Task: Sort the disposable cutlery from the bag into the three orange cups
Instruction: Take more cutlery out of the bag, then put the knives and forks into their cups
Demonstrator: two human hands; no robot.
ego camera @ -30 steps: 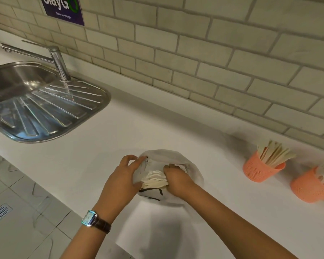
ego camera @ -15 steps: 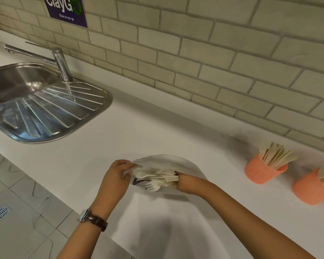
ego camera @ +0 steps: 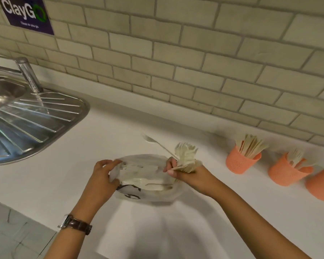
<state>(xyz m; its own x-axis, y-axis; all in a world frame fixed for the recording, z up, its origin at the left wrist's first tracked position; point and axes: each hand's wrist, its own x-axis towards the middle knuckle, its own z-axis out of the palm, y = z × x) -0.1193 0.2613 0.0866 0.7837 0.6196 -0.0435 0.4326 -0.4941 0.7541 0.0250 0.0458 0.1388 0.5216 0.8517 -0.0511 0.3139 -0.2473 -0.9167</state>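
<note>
A clear plastic bag (ego camera: 148, 195) with cream disposable cutlery inside lies on the white counter. My left hand (ego camera: 101, 178) pinches the bag's left edge. Just right of the bag, my right hand (ego camera: 187, 172) grips a bunch of cream forks (ego camera: 185, 154), tines up, lifted out of the bag; one piece (ego camera: 153, 141) sticks out to the upper left. Three orange mesh cups stand at the right: the first cup (ego camera: 239, 163) holds flat pieces, the second cup (ego camera: 284, 174) holds forks, the third cup (ego camera: 322, 186) is cut off by the frame edge.
A steel sink (ego camera: 26, 124) with a drainboard and tap (ego camera: 28, 75) sits at the left. A tiled wall (ego camera: 195, 62) runs behind the counter (ego camera: 120, 135). The counter's front edge drops to a tiled floor (ego camera: 13, 230) at the lower left.
My right hand has come out of the bag with a bunch of forks and moved up and right. The left hand stays on the bag's edge.
</note>
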